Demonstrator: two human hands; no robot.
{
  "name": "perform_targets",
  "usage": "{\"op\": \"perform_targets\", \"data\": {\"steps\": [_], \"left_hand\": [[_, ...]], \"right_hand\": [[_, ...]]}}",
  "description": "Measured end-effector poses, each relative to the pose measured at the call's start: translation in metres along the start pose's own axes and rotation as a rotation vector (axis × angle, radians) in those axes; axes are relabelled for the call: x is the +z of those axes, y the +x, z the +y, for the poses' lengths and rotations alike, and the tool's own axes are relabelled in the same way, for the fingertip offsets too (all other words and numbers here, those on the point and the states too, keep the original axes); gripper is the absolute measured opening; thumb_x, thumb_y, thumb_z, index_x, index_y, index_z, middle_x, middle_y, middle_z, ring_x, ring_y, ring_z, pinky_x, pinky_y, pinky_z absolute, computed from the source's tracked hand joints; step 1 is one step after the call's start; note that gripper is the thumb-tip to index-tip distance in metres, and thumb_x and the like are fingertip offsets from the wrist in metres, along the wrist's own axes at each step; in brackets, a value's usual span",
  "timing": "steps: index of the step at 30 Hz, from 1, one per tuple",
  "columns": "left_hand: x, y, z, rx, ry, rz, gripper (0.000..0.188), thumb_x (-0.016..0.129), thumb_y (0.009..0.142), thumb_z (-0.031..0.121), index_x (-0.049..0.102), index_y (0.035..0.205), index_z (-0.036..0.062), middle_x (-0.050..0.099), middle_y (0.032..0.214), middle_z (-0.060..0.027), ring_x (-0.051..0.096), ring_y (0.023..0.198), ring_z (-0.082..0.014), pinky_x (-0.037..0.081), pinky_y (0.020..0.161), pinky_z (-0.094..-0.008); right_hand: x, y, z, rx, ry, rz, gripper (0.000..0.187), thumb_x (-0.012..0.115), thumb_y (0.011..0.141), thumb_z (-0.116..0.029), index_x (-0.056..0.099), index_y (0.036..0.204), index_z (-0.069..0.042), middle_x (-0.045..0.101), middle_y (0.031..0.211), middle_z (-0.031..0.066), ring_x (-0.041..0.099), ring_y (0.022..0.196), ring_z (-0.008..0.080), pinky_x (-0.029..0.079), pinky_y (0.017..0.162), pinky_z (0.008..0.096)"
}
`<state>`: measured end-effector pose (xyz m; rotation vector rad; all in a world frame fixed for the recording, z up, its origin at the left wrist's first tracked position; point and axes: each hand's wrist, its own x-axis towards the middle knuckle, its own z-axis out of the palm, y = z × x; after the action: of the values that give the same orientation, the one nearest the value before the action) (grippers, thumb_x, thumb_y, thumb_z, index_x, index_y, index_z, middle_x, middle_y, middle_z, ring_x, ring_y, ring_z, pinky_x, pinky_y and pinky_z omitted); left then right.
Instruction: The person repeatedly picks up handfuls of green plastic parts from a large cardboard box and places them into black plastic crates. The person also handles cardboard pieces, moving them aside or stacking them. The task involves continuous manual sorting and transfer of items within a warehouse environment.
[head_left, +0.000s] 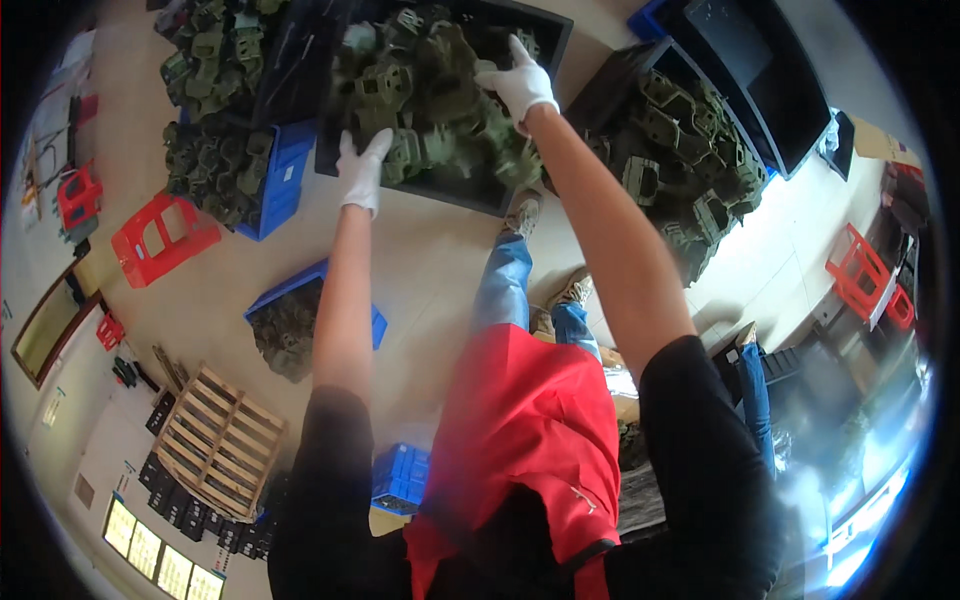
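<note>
Dark green moulded parts (440, 85) lie heaped in a wide black tray (445, 197) at the top middle. My left hand (363, 170), in a white glove, is at the tray's near left side, beside the heap. Its fingers are apart and I see nothing in them. Farther right, my right hand (524, 84), also in a white glove, reaches over the right part of the tray. Its fingers are spread, close to the parts, with nothing visible in the grip. Some parts near the middle look blurred.
Blue crates (290, 180) of similar parts stand left; another full container (640, 100) stands right, beside a tilted black tray (748, 75). Red plastic stools (163, 240) and a wooden pallet (222, 440) are farther off. Another person's leg (757, 400) shows at the right.
</note>
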<state>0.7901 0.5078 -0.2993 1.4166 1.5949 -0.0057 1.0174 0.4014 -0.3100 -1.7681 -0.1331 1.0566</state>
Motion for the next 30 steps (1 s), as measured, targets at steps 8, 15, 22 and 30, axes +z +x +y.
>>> {"op": "perform_targets", "data": {"steps": [8,15,22,30], "left_hand": [[0.074,0.018,-0.044,0.034,0.385,0.069,0.089,0.069,0.074,0.039,0.026,0.138,-0.0043,0.035,0.138,-0.0261,0.035,0.129,-0.0352,0.030,0.105,-0.0359],[0.070,0.015,-0.099,-0.173,0.039,-0.349,0.040,0.058,0.086,0.025,0.057,0.114,-0.0037,0.059,0.113,-0.0078,0.053,0.102,-0.0213,0.042,0.089,-0.0337],[0.189,-0.100,-0.083,0.310,1.711,-0.903,0.051,0.049,0.082,0.040,0.060,0.108,-0.0019,0.059,0.114,-0.0207,0.054,0.111,-0.0321,0.043,0.091,-0.0378],[0.381,-0.329,0.030,0.830,1.865,-1.011,0.056,0.063,0.084,0.027,0.045,0.128,-0.0021,0.052,0.127,-0.0145,0.050,0.116,-0.0242,0.038,0.097,-0.0315]], "right_hand": [[-0.013,0.018,0.020,-0.168,-0.565,0.007,0.039,0.052,0.079,-0.023,0.058,0.115,-0.009,0.061,0.109,0.0193,0.058,0.101,0.0353,0.047,0.086,0.0381],[-0.056,-0.124,0.043,-0.067,-0.304,0.108,0.022,0.053,0.073,-0.018,0.067,0.084,-0.005,0.064,0.089,0.0217,0.062,0.083,0.0373,0.051,0.075,0.0437],[-0.193,-0.316,0.263,0.682,0.052,0.263,0.034,0.052,0.075,-0.028,0.069,0.095,-0.008,0.065,0.100,0.0157,0.063,0.094,0.0320,0.049,0.081,0.0410],[-0.261,-0.565,0.434,0.988,0.813,1.009,0.043,0.061,0.068,-0.033,0.065,0.102,-0.008,0.062,0.107,0.0185,0.059,0.101,0.0339,0.046,0.088,0.0393]]}}
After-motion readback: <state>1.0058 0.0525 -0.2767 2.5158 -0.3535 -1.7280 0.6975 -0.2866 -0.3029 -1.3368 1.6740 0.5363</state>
